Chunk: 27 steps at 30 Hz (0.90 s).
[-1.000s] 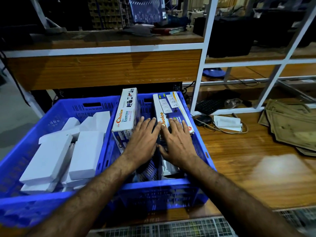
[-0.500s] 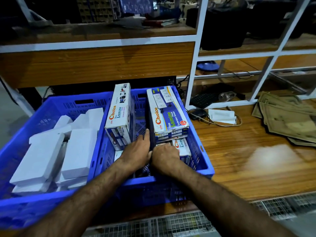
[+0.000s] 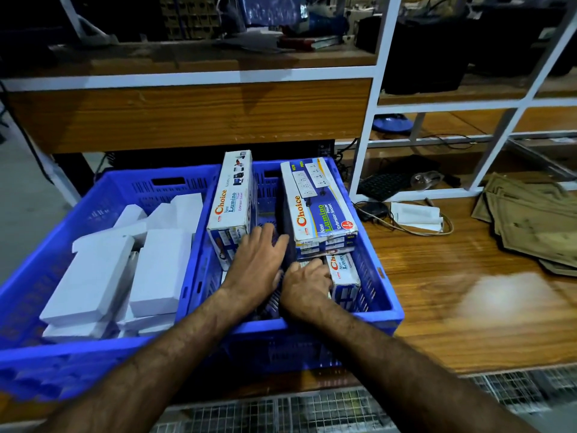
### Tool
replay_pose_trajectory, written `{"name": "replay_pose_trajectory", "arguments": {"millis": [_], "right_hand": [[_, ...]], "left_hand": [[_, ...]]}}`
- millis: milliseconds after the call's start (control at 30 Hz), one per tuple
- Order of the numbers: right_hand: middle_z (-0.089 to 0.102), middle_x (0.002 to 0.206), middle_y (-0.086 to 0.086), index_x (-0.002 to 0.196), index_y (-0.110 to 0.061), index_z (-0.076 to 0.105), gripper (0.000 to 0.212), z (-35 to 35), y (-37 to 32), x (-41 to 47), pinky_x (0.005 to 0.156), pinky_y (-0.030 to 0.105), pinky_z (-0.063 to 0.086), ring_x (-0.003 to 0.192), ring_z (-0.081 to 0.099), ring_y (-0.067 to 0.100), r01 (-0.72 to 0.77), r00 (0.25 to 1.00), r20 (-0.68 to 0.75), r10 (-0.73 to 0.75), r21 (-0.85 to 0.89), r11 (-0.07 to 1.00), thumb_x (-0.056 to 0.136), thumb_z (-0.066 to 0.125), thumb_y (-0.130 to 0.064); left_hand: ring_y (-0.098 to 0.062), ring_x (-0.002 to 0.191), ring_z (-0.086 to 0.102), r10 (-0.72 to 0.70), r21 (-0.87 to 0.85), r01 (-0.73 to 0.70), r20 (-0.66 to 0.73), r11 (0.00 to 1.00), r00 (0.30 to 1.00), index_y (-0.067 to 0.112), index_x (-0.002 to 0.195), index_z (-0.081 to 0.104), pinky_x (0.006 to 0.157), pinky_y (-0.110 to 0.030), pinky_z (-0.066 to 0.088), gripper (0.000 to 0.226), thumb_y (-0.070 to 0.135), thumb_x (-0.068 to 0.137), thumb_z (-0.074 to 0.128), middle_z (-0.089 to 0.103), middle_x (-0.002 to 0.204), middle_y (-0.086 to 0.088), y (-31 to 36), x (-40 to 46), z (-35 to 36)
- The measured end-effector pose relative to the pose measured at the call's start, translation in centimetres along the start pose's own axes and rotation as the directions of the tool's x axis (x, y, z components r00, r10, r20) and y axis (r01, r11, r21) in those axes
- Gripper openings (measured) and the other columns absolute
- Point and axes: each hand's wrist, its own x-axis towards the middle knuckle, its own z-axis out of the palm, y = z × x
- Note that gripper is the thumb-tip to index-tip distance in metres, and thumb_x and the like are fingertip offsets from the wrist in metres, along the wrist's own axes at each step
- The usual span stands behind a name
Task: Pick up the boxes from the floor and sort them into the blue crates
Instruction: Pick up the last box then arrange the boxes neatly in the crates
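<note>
Two blue crates stand side by side on the wooden table. The left crate [image 3: 131, 179] holds several plain white boxes [image 3: 93, 276]. In the right crate [image 3: 387, 304], one printed Choice box [image 3: 232, 201] stands on edge at the left, and a stack of the same boxes [image 3: 318, 204] leans at the right. My left hand [image 3: 259, 260] reaches into the gap between them, fingers straight, beside the standing box. My right hand [image 3: 307, 282] curls its fingers on a smaller Choice box [image 3: 345, 273] lying low in the crate's near right corner.
The wooden table [image 3: 468, 292] runs to the right, with a white adapter and cable [image 3: 415, 214], a mouse [image 3: 371, 209], a keyboard [image 3: 381, 185] and flattened brown cardboard [image 3: 530, 226]. A white shelf frame [image 3: 371, 120] rises behind. Wire mesh [image 3: 281, 410] lies below the table's front edge.
Both hands came off the tops of the Choice boxes and dropped into the right crate. The left hand then stretched forward between the boxes, and the right hand closed on the low box.
</note>
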Motion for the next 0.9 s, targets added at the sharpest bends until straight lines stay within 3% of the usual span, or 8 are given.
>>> {"name": "replay_pose_trajectory", "arguments": {"millis": [167, 267, 367, 533, 633, 733, 900], "right_hand": [[0.04, 0.133, 0.025, 0.134, -0.006, 0.037, 0.064, 0.2, 0.0, 0.2, 0.076, 0.04, 0.044, 0.122, 0.041, 0.042, 0.042, 0.999, -0.005, -0.043, -0.06, 0.997, 0.091, 0.062, -0.046], [0.046, 0.134, 0.019, 0.134, -0.012, 0.034, 0.062, -0.5, 0.5, 0.1, 0.086, 0.037, 0.045, 0.123, 0.045, 0.033, 0.034, 0.999, 0.031, -0.032, -0.039, 0.999, 0.091, 0.063, -0.047], [0.049, 0.141, 0.011, 0.151, -0.005, 0.021, 0.074, -0.5, 0.9, 0.3, 0.089, 0.037, 0.046, 0.128, 0.05, 0.03, 0.09, 0.995, 0.04, -0.089, -0.03, 0.995, 0.098, 0.054, -0.045], [0.047, 0.145, 0.013, 0.155, 0.0, 0.005, 0.086, -0.5, 0.3, -0.4, 0.101, 0.042, 0.046, 0.133, 0.05, 0.032, 0.193, 0.978, 0.068, -0.196, 0.054, 0.98, 0.1, 0.053, -0.045], [0.049, 0.137, 0.009, 0.151, -0.003, 0.014, 0.084, -0.3, -0.5, -0.2, 0.097, 0.041, 0.048, 0.127, 0.053, 0.031, 0.271, 0.962, 0.013, -0.273, 0.086, 0.959, 0.096, 0.06, -0.046], [0.046, 0.136, 0.007, 0.151, -0.004, 0.01, 0.097, -0.3, -1.3, 0.1, 0.096, 0.042, 0.048, 0.126, 0.052, 0.03, 0.288, 0.957, 0.0, -0.291, 0.133, 0.948, 0.087, 0.071, -0.044], [0.054, 0.131, 0.018, 0.151, -0.004, 0.014, 0.106, -0.1, -0.9, 0.7, 0.093, 0.041, 0.05, 0.121, 0.056, 0.033, 0.295, 0.954, 0.005, -0.301, 0.178, 0.939, 0.079, 0.077, -0.05]], "left_hand": [[-0.028, 0.106, 0.052, -0.024, -0.081, 0.031, 0.089, 0.996, 0.996, 0.017, 0.131, 0.047, 0.087, -0.041, 0.05, 0.058, 0.037, 0.084, 0.074, 0.045, 0.123, -0.01, 0.1, -0.7, 0.3], [-0.03, 0.11, 0.056, -0.053, -0.134, 0.078, 0.18, 0.988, 0.982, 0.018, 0.143, 0.035, 0.087, -0.042, 0.053, 0.077, 0.037, 0.082, 0.078, 0.043, 0.129, -0.011, -0.1, -1.0, 0.3], [-0.032, 0.123, 0.054, -0.058, -0.133, 0.1, 0.286, 0.986, 0.956, 0.017, 0.155, 0.017, 0.096, -0.043, 0.052, 0.1, 0.035, 0.081, 0.082, 0.04, 0.143, -0.014, -0.2, -1.2, 0.3], [-0.032, 0.134, 0.044, -0.055, -0.124, 0.118, 0.422, 0.985, 0.905, 0.022, 0.159, 0.0, 0.103, -0.048, 0.047, 0.117, 0.043, 0.079, 0.082, 0.034, 0.15, -0.013, -0.9, -1.4, 0.3], [-0.029, 0.138, 0.04, -0.059, -0.108, 0.117, 0.433, 0.987, 0.899, 0.023, 0.16, -0.001, 0.104, -0.046, 0.045, 0.113, 0.045, 0.082, 0.078, 0.032, 0.152, -0.011, -1.0, -1.5, 0.0], [-0.028, 0.14, 0.039, -0.07, -0.104, 0.122, 0.408, 0.987, 0.91, 0.024, 0.159, 0.002, 0.104, -0.047, 0.045, 0.11, 0.041, 0.082, 0.078, 0.03, 0.154, -0.008, -1.4, -1.6, -0.3], [-0.025, 0.143, 0.037, -0.06, -0.172, 0.121, 0.325, 0.978, 0.944, 0.025, 0.159, 0.009, 0.104, -0.047, 0.048, 0.109, 0.024, 0.078, 0.082, 0.027, 0.158, -0.002, -1.8, -2.4, -0.7]]}}
